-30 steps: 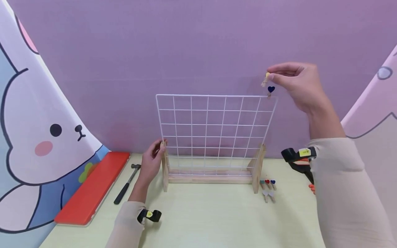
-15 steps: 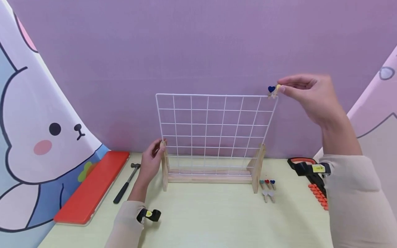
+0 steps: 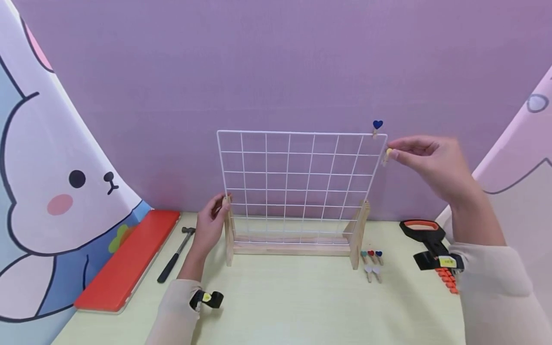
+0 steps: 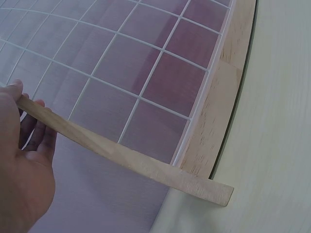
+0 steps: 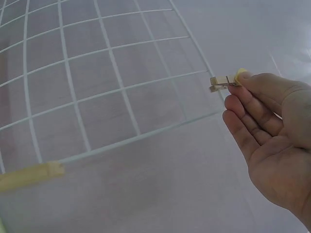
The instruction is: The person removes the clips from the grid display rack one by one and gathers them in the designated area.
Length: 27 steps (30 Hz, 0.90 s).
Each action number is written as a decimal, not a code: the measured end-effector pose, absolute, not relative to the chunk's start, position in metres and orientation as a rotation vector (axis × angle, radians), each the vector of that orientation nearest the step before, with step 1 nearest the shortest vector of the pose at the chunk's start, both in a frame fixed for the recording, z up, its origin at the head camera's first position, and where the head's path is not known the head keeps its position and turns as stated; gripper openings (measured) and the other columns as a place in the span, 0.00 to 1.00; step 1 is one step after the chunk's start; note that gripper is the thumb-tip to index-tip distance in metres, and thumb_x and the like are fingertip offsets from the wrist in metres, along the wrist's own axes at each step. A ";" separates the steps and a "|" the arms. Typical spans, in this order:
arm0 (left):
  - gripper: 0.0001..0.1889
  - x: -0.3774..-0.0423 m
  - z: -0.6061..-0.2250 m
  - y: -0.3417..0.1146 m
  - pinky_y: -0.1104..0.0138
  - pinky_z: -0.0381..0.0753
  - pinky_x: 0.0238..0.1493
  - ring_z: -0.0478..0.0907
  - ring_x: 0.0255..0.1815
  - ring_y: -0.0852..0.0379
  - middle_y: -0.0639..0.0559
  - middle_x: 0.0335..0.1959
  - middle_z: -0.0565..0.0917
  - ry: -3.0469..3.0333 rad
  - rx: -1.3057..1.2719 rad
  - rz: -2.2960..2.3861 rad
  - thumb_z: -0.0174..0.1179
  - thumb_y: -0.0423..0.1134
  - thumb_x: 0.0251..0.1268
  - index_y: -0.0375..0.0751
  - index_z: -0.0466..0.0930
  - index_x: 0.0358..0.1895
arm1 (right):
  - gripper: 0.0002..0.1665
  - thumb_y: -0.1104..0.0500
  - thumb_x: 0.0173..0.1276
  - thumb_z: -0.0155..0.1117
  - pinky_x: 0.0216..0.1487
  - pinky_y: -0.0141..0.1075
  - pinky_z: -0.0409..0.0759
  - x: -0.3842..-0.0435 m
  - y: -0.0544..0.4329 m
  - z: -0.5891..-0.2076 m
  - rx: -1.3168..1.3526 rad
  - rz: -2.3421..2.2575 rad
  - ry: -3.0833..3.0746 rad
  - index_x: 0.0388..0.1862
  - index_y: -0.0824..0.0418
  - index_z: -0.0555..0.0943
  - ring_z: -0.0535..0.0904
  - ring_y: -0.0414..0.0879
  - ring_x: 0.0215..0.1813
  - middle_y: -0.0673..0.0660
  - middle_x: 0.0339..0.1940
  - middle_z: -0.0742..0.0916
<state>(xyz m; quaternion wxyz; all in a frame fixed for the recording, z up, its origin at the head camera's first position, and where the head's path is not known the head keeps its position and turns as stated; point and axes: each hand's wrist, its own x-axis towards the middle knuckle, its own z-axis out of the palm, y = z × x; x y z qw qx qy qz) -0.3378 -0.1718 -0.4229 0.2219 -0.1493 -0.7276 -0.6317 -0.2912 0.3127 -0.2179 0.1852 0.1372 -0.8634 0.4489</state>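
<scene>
A white wire grid (image 3: 297, 172) stands upright in a wooden stand (image 3: 293, 249) on the table. My left hand (image 3: 210, 225) grips the top of the stand's left upright (image 4: 121, 153), thumb on one side and fingers on the other. At the grid's right edge, my right hand (image 3: 435, 167) pinches a small wooden clothespin (image 5: 222, 82) by its yellow end between thumb and index finger. In the right wrist view its free end points at the side wire and overlaps it. A clothespin with a dark blue heart (image 3: 377, 125) is clipped on the top wire near the right corner.
Several heart-topped clothespins (image 3: 372, 254) lie on the table right of the stand. A hammer (image 3: 177, 254) and a long red case (image 3: 129, 263) lie at the left. A black and orange tool (image 3: 424, 232) lies at the right, partly behind the right sleeve.
My right hand has carried the yellow-topped clothespin from above the grid's top right corner, rightward and then down beside the right edge. My left hand stays where it was.
</scene>
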 end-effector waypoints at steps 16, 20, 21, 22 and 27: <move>0.21 -0.338 -0.422 -0.173 0.82 0.77 0.64 0.78 0.60 0.74 0.34 0.67 0.80 -1.997 -0.420 -1.755 0.57 0.37 0.79 0.31 0.74 0.68 | 0.22 0.48 0.71 0.71 0.49 0.16 0.79 -0.287 0.326 -0.282 0.322 1.256 -2.557 0.58 0.59 0.86 0.84 0.27 0.50 0.31 0.45 0.90; 0.21 -0.338 -0.423 -0.173 0.82 0.77 0.64 0.78 0.60 0.74 0.32 0.67 0.80 -1.993 -0.421 -1.757 0.57 0.37 0.79 0.31 0.74 0.68 | 0.22 0.46 0.72 0.70 0.49 0.17 0.80 -0.284 0.328 -0.296 0.317 1.252 -2.594 0.58 0.57 0.86 0.83 0.28 0.51 0.34 0.48 0.90; 0.21 -0.338 -0.422 -0.173 0.81 0.77 0.64 0.78 0.60 0.74 0.32 0.67 0.79 -1.994 -0.420 -1.758 0.57 0.37 0.79 0.31 0.74 0.68 | 0.23 0.45 0.72 0.70 0.48 0.18 0.80 -0.283 0.329 -0.300 0.313 1.250 -2.608 0.58 0.57 0.86 0.83 0.28 0.51 0.35 0.48 0.90; 0.21 -0.337 -0.422 -0.173 0.81 0.77 0.64 0.79 0.60 0.73 0.31 0.67 0.79 -1.996 -0.418 -1.761 0.57 0.37 0.79 0.31 0.74 0.68 | 0.23 0.44 0.72 0.69 0.48 0.19 0.81 -0.282 0.330 -0.304 0.308 1.252 -2.620 0.59 0.56 0.86 0.82 0.27 0.51 0.36 0.49 0.90; 0.21 -0.336 -0.420 -0.172 0.81 0.77 0.64 0.78 0.61 0.71 0.31 0.68 0.79 -2.010 -0.406 -1.770 0.57 0.38 0.79 0.33 0.74 0.68 | 0.22 0.47 0.74 0.68 0.47 0.21 0.82 -0.279 0.335 -0.326 0.324 1.271 -2.631 0.59 0.58 0.86 0.83 0.29 0.51 0.40 0.49 0.91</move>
